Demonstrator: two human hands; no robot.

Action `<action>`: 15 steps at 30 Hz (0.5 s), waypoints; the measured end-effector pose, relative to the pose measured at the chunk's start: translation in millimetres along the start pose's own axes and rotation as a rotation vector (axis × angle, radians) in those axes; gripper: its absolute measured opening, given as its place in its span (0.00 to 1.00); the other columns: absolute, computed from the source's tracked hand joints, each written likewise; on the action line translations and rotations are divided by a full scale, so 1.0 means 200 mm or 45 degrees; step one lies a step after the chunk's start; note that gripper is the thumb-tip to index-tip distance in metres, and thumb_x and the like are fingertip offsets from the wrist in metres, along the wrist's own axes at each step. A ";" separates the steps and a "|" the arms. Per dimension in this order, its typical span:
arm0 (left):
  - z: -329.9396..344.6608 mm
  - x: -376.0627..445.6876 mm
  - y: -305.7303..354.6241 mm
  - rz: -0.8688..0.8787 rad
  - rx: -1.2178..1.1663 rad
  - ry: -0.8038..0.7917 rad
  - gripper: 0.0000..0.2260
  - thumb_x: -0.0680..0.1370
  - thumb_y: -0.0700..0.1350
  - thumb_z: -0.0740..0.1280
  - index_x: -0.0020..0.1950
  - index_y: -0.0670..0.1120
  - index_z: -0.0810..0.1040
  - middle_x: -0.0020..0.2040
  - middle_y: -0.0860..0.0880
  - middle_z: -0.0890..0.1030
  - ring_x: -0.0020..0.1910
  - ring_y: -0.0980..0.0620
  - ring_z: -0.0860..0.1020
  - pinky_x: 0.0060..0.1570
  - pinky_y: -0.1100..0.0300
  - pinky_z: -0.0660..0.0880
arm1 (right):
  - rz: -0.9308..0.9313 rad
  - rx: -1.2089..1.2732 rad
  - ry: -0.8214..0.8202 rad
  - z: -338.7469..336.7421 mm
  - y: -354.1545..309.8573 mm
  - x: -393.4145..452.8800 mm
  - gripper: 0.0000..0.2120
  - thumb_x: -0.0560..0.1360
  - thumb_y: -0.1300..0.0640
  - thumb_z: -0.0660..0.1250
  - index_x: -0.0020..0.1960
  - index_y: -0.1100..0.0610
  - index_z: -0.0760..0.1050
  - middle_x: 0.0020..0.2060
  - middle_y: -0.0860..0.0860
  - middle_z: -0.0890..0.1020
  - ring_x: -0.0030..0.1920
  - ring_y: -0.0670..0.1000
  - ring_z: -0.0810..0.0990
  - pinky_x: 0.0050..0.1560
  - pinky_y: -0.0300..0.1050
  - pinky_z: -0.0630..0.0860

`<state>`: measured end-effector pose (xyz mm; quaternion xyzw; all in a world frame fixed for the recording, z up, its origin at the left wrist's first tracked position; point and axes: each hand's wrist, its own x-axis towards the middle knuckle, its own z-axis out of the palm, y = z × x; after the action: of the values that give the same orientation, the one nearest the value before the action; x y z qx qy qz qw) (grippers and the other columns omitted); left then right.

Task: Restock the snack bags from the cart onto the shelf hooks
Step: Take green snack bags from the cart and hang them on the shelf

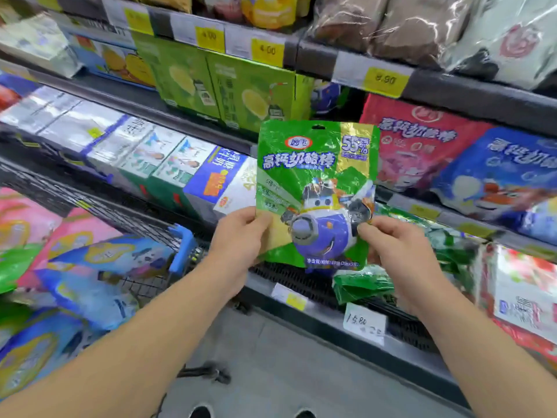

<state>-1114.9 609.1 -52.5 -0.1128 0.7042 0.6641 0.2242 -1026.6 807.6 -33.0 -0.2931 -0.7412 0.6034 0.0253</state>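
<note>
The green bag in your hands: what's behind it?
Behind the green bag held by the left hand and right hand: shelf edge, white boxes, red bag. Any hook there is hidden.

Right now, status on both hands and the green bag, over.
Left hand and right hand pinch the green snack bag by its lower edges. Bag upright before the shelf, hang hole up, not yet hooked. Nothing blocking.

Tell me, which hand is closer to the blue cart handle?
Left. The left hand grips the green bag's lower left edge, just right of the cart handle. The right hand grips the bag's far edge, farther away.
</note>
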 end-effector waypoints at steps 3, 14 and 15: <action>0.13 0.06 0.03 0.013 0.021 -0.037 0.10 0.81 0.41 0.64 0.40 0.44 0.80 0.42 0.44 0.81 0.39 0.48 0.77 0.39 0.57 0.75 | -0.091 -0.128 0.088 -0.11 0.01 0.04 0.12 0.74 0.56 0.68 0.38 0.64 0.76 0.25 0.53 0.67 0.29 0.49 0.65 0.33 0.44 0.61; 0.34 0.41 0.17 0.129 0.282 0.010 0.09 0.76 0.45 0.68 0.36 0.47 0.78 0.39 0.45 0.81 0.38 0.48 0.76 0.39 0.58 0.71 | -0.223 -0.349 0.385 -0.14 -0.04 0.25 0.15 0.73 0.56 0.69 0.32 0.64 0.74 0.22 0.49 0.64 0.27 0.46 0.58 0.28 0.43 0.57; 0.34 0.46 0.19 0.152 0.308 0.018 0.10 0.77 0.44 0.68 0.35 0.47 0.78 0.37 0.47 0.80 0.37 0.50 0.75 0.38 0.59 0.70 | -0.222 -0.388 0.433 -0.12 -0.06 0.29 0.15 0.73 0.55 0.69 0.33 0.64 0.74 0.23 0.51 0.64 0.27 0.47 0.58 0.29 0.45 0.58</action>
<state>-1200.5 692.5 -63.2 -0.0475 0.7863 0.5856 0.1912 -1068.9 855.0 -34.2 -0.3257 -0.8312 0.4222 0.1572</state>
